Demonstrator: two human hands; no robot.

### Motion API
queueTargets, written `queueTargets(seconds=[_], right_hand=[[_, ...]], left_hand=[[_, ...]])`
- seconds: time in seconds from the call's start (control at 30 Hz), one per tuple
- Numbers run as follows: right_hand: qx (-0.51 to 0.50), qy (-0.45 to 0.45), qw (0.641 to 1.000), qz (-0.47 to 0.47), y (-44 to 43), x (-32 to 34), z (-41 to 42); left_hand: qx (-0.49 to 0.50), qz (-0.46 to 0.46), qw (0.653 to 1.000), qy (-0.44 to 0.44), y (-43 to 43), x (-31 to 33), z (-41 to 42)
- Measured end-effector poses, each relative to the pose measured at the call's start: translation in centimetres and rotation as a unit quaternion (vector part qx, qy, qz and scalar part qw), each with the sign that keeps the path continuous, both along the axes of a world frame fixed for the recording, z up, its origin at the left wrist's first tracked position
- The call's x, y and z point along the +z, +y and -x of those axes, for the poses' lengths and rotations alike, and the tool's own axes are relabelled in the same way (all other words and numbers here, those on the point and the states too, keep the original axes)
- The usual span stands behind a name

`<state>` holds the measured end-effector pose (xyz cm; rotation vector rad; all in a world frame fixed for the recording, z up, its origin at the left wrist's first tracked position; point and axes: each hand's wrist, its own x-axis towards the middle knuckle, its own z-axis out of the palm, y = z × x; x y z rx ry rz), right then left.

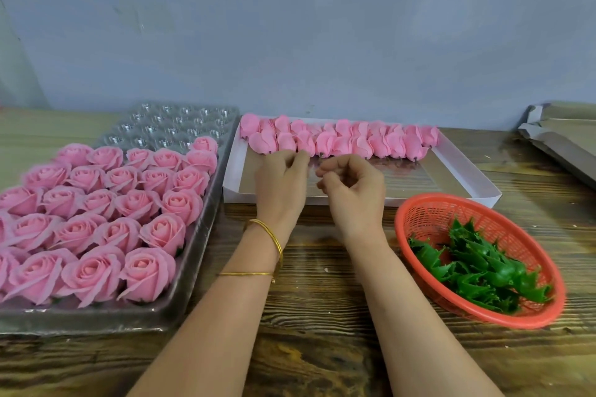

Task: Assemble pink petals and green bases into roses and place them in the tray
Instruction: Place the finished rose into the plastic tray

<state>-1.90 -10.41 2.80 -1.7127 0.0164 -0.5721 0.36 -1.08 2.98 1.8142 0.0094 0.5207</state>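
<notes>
1. Roses (96,219), already put together, fill most of the clear plastic tray (206,235), which takes the left part of the wooden table (322,300). Each one is an open pink bloom with layered petals curling around a tighter centre, and they stand close together in rows. Only the far cells (174,129) of the tray hold no rose.
2. A flat white box (483,192) with a shiny floor lies behind the hands, just beside the right edge of the tray.
3. A red mesh basket (451,206) stands to the right, near the front corner of the box, and it looks tilted.
4. Pink petals (338,140) lie along the far side of the box in a tight row. They are closed, bud-like heads, and small dark stubs point toward the person at their lower ends.
5. Green bases (483,267) lie in a loose pile inside the basket; they are glossy, with spiky leaf points.
6. The left hand (280,187) is over the near left part of the box. Its fingers are curled and the tips touch the lower edge of one petal head; I cannot tell whether they really pinch it.
7. The right hand (354,190) is just beside the left one, also curled, with thumb and forefinger close together. I cannot tell whether something small is between them.
8. Two thin gold bangles (269,232) sit on the left wrist and forearm.
</notes>
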Motion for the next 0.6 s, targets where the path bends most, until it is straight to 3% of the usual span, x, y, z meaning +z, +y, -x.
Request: queueTargets(seconds=[0.17,0.3,0.47,0.6], right_hand=[[-0.002,0.005,0.998,-0.067,-0.5,1.2,0.0],[0.017,0.025,0.978,-0.207,-1.0,3.4,0.1],[0.037,0.046,0.931,-0.360,-3.1,7.3,-0.5],[0.009,0.097,0.924,-0.371,-6.0,9.9,-3.3]], left_hand=[[-0.043,0.096,0.994,-0.028,0.2,-1.6,0.2],[-0.079,0.174,0.982,-0.004,-0.1,-2.5,0.0],[-0.100,0.165,0.981,0.002,-0.2,-2.9,-0.1],[-0.092,0.151,0.984,-0.008,0.0,-2.8,0.1]])
